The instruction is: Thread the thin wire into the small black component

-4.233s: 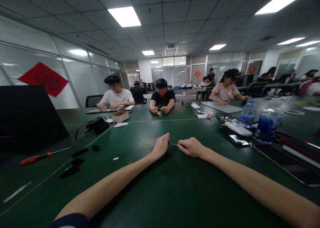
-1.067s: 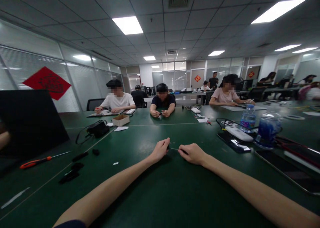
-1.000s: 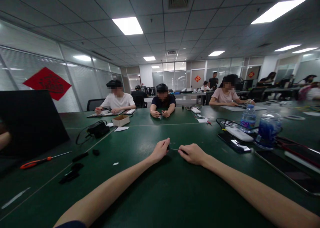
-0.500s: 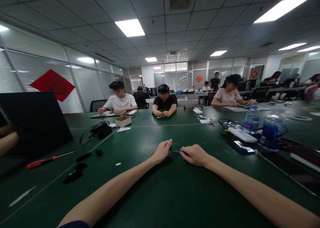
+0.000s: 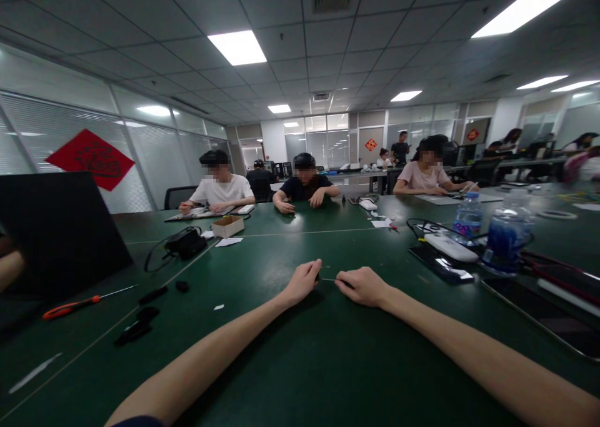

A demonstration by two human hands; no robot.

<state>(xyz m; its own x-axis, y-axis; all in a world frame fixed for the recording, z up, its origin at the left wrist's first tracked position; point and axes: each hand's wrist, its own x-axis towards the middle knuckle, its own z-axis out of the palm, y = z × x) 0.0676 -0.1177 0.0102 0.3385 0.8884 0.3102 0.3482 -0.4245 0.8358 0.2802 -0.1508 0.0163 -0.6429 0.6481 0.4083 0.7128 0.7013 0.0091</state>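
Above the middle of the green table (image 5: 300,364), my left hand (image 5: 302,282) is closed around a small dark piece that is mostly hidden by the fingers. To its right, my right hand (image 5: 363,286) is closed, its fingers pinching the end of a thin light-coloured rod (image 5: 329,280). The rod spans the narrow gap between both hands and points at the dark piece. Whether it touches that piece is too small to tell. Both forearms rest low over the table.
An orange screwdriver (image 5: 77,306), black pieces (image 5: 135,330) and a black laptop-like panel (image 5: 60,233) are on the left. An open box (image 5: 227,226) stands further back. Bottles (image 5: 509,236) and phones (image 5: 544,314) lie right. Several people sit across.
The view has shifted slightly. My hands keep almost the same pose. The person opposite has moved their hands apart on the table.
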